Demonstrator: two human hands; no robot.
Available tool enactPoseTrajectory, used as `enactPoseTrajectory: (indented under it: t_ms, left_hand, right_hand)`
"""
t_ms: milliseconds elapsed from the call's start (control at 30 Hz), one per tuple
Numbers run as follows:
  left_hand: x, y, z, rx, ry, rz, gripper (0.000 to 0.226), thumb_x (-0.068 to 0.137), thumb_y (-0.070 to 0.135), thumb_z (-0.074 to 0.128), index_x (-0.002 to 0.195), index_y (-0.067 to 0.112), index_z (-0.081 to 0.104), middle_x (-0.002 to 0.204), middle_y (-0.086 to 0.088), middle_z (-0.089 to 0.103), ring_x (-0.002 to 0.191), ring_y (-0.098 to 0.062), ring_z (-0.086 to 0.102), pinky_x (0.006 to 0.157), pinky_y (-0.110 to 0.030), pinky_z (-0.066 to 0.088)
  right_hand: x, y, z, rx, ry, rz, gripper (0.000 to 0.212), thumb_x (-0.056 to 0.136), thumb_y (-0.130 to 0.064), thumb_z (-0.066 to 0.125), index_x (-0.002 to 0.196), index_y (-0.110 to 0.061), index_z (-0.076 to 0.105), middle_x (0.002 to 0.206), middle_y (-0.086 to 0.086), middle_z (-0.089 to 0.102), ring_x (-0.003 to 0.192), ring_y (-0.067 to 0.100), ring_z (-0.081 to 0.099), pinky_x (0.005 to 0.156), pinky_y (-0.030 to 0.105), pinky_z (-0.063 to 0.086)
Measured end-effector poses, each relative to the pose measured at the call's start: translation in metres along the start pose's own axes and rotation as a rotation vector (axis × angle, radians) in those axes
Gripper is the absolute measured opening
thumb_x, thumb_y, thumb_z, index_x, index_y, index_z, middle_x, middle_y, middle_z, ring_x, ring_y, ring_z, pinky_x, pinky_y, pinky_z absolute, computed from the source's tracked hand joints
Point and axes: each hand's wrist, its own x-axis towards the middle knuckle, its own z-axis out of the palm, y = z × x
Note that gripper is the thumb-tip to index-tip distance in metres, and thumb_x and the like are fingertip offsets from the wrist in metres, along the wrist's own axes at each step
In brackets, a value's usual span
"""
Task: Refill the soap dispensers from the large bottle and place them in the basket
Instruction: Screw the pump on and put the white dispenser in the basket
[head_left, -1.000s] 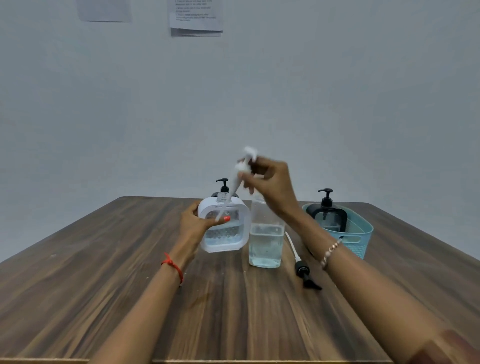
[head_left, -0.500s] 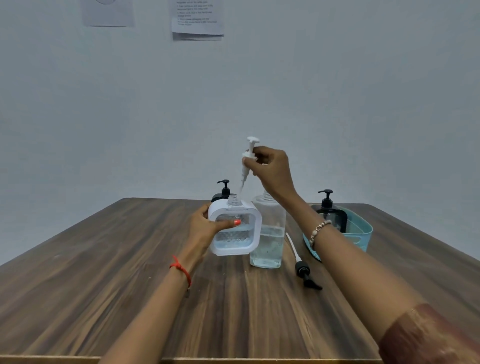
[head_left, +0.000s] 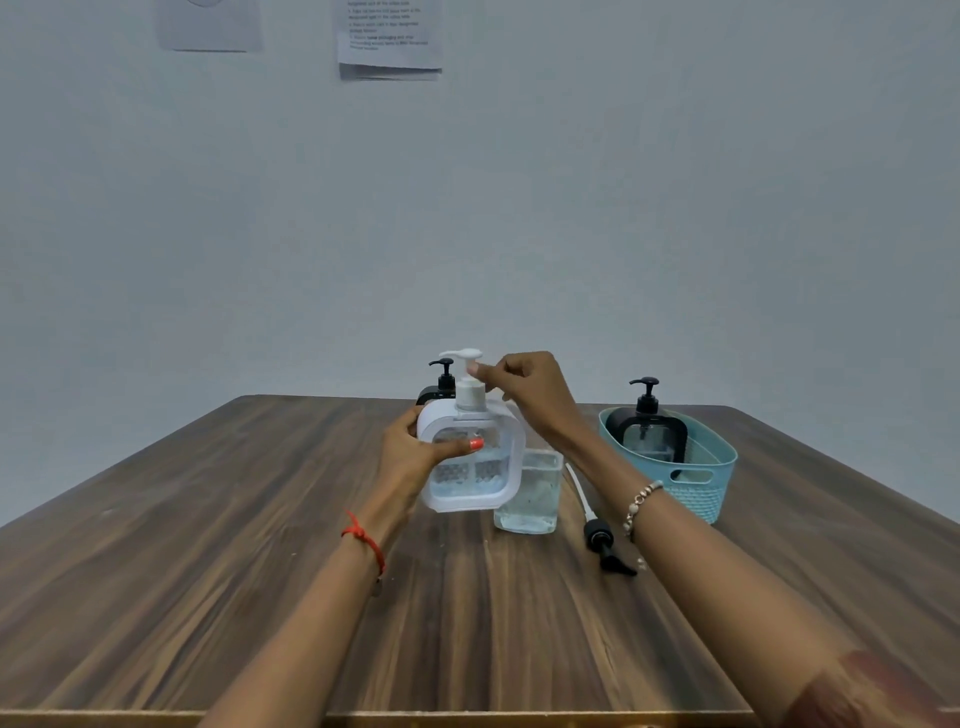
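Hands | left hand (head_left: 409, 458) grips white dispenser (head_left: 496, 486) upright | right hand (head_left: 531, 391) pinches its pump (head_left: 470, 392)

Wooden table (head_left: 208, 571): large bottle (head_left: 530, 499), basket (head_left: 711, 483), loose pump (head_left: 602, 540)

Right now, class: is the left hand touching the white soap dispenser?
Touching. The head view shows the left hand gripping the white soap dispenser, thumb across its front.

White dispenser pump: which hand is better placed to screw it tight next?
Probably right. The right hand pinches the pump at its collar, while the left hand grips the white dispenser body, steadying it.
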Motion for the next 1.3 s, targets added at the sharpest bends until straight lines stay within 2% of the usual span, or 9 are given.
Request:
enactPoseTrajectory:
  t_ms: [133, 300, 533, 600, 733, 900, 1067, 1200, 1300]
  left_hand:
    - [-0.002, 0.001, 0.0, -0.03, 0.005, -0.015, 0.041, 0.059, 0.002, 0.083, 0.086, 0.023, 0.061, 0.084, 0.003, 0.066, 0.075, -0.014, 0.063, 0.061, -0.025, 0.052]
    - [-0.001, 0.0, 0.003, -0.007, -0.008, -0.013, 0.047, 0.056, 0.004, 0.085, 0.095, 0.018, 0.062, 0.091, -0.003, 0.068, 0.083, -0.022, 0.065, 0.073, -0.036, 0.056]
    - [-0.006, 0.001, 0.005, -0.042, -0.006, -0.028, 0.046, 0.057, 0.002, 0.084, 0.096, 0.015, 0.063, 0.087, -0.002, 0.068, 0.077, -0.018, 0.066, 0.062, -0.028, 0.055]
    - [-0.006, 0.001, 0.005, -0.048, -0.006, -0.032, 0.046, 0.057, 0.001, 0.084, 0.096, 0.015, 0.063, 0.088, -0.003, 0.068, 0.078, -0.02, 0.065, 0.063, -0.029, 0.055]
    - [-0.006, 0.002, 0.005, -0.042, -0.023, -0.03, 0.045, 0.058, 0.001, 0.084, 0.093, 0.019, 0.062, 0.089, -0.003, 0.068, 0.081, -0.021, 0.066, 0.07, -0.035, 0.057]
    - [-0.007, 0.004, 0.007, -0.019, -0.024, -0.008, 0.046, 0.057, 0.002, 0.085, 0.092, 0.02, 0.062, 0.086, -0.001, 0.068, 0.078, -0.019, 0.066, 0.067, -0.031, 0.056]
    - [-0.007, 0.007, 0.007, -0.032, -0.019, -0.007, 0.043, 0.058, 0.003, 0.084, 0.089, 0.023, 0.062, 0.087, 0.0, 0.068, 0.078, -0.017, 0.065, 0.064, -0.028, 0.055]
    - [-0.008, 0.01, 0.008, 0.025, -0.031, 0.011, 0.044, 0.059, 0.006, 0.084, 0.091, 0.024, 0.06, 0.087, 0.003, 0.066, 0.078, -0.014, 0.064, 0.064, -0.025, 0.053]
    - [-0.01, 0.008, 0.008, -0.002, -0.027, 0.017, 0.046, 0.058, 0.003, 0.085, 0.096, 0.019, 0.062, 0.089, -0.001, 0.068, 0.081, -0.018, 0.066, 0.069, -0.03, 0.056]
  right_hand:
    - [-0.002, 0.008, -0.011, 0.125, 0.03, 0.072, 0.021, 0.081, 0.001, 0.055, 0.069, -0.006, 0.07, 0.063, 0.006, 0.067, 0.059, 0.008, 0.058, 0.062, 0.026, 0.043]
    - [-0.002, 0.007, -0.014, 0.136, -0.146, 0.134, 0.024, 0.079, 0.004, 0.062, 0.101, -0.005, 0.069, 0.093, 0.0, 0.068, 0.076, 0.0, 0.061, 0.069, 0.014, 0.045]
    - [-0.003, 0.006, -0.015, 0.108, -0.048, 0.081, 0.018, 0.071, -0.016, 0.078, 0.064, -0.007, 0.065, 0.063, 0.001, 0.061, 0.052, -0.003, 0.054, 0.054, 0.01, 0.043]
    - [-0.004, 0.006, -0.015, 0.114, -0.081, 0.086, 0.008, 0.074, -0.008, 0.075, 0.075, -0.011, 0.068, 0.073, 0.001, 0.064, 0.062, 0.001, 0.057, 0.06, 0.013, 0.044]
    - [-0.003, 0.005, -0.014, 0.056, -0.206, 0.123, 0.03, 0.079, -0.006, 0.07, 0.109, -0.005, 0.067, 0.098, 0.004, 0.067, 0.085, 0.014, 0.062, 0.082, 0.024, 0.048]
    - [-0.006, 0.002, -0.005, -0.091, -0.096, 0.128, 0.033, 0.065, -0.03, 0.083, 0.08, -0.012, 0.06, 0.071, -0.001, 0.059, 0.064, 0.011, 0.053, 0.062, 0.023, 0.043]
    - [-0.008, -0.004, -0.008, -0.003, -0.185, 0.17, 0.029, 0.079, -0.023, 0.072, 0.104, -0.009, 0.068, 0.098, 0.003, 0.068, 0.089, 0.016, 0.063, 0.08, 0.028, 0.048]
    - [-0.008, -0.007, -0.006, -0.038, -0.066, 0.17, 0.026, 0.066, -0.026, 0.083, 0.065, -0.014, 0.06, 0.069, -0.001, 0.06, 0.066, 0.014, 0.056, 0.065, 0.028, 0.046]
    - [-0.011, -0.008, 0.002, -0.057, 0.018, 0.149, 0.037, 0.064, -0.032, 0.084, 0.063, -0.016, 0.05, 0.064, -0.003, 0.052, 0.059, 0.011, 0.048, 0.058, 0.023, 0.039]
